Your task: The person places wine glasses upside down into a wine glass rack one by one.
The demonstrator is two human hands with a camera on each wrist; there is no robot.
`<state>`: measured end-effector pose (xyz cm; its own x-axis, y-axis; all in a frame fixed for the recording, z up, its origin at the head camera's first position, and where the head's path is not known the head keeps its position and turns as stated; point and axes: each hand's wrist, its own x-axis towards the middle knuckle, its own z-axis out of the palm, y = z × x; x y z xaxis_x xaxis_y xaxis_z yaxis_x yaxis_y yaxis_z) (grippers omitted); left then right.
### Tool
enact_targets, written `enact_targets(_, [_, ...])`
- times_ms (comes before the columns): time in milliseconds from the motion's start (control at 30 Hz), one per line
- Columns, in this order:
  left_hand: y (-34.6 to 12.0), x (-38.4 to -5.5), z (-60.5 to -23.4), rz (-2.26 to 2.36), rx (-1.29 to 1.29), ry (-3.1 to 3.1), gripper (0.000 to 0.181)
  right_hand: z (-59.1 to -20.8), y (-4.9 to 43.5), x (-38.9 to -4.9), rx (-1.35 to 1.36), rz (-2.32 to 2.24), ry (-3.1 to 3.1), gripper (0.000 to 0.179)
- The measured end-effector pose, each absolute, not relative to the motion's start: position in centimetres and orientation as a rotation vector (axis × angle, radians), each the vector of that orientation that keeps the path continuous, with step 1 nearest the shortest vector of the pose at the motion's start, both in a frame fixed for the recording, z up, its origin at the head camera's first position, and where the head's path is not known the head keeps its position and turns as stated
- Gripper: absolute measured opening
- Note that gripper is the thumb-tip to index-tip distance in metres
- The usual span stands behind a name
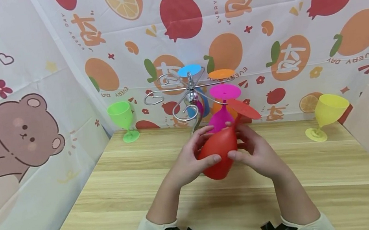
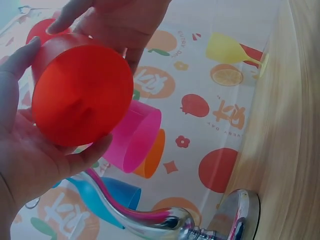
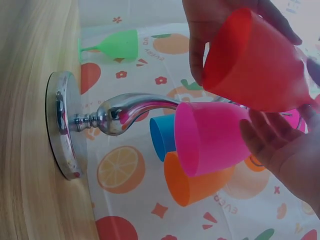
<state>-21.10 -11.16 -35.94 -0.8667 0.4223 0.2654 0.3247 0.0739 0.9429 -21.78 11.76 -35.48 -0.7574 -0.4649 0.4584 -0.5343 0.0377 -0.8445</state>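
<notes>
Both hands hold a red plastic goblet point(image 1: 220, 151), tilted upside down, with its foot at the upper right and its mouth facing down. The left hand point(image 1: 189, 162) cups the bowl, thumb on the near side. My right hand point(image 1: 258, 153) has its thumb against the bowl and its fingers behind, near the stem. Just behind stands a chrome stemware rack point(image 1: 192, 97) with curled wire arms. Magenta point(image 3: 212, 140), orange point(image 3: 197, 182) and blue point(image 2: 107, 200) goblets hang from it upside down. In the head view the red goblet and hands hide much of the rack's lower part.
A green goblet point(image 1: 121, 116) stands upright at the back left of the wooden table point(image 1: 114, 217). At the back right stands a yellow goblet point(image 1: 330, 109). The rack's round base point(image 3: 65, 125) rests on the table. Printed cloth point(image 1: 185, 51) closes off the back and sides.
</notes>
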Motion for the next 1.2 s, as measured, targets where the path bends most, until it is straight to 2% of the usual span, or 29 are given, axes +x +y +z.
enact_targets(233, [-11.2,-21.2,-35.9,1.862,0.811,2.223,0.065,-35.2,12.0,-21.6,1.063,2.014,-1.991,0.036])
enact_targets(333, [-11.4,-21.1,-35.9,1.838,0.825,2.247,0.064,-35.1,11.9,-21.6,1.063,2.011,-1.941,0.032])
enact_targets(567, [-11.7,-20.9,-35.7,1.815,0.864,2.298,0.079,-35.2,11.7,-21.7,1.024,1.999,-1.811,0.029])
enact_targets(733, [-11.8,-20.9,-35.6,1.867,0.855,2.285,0.077,-35.3,11.6,-21.4,0.959,2.042,-1.805,0.033])
enact_targets(1000, [-12.0,-21.0,-35.8,2.117,0.857,2.069,0.069,-35.4,10.4,-20.6,0.987,2.131,-1.820,0.058])
enact_targets(1200, [-12.0,-21.3,-35.9,2.356,0.866,1.823,0.078,-35.7,9.3,-20.4,0.997,2.150,-1.829,0.070])
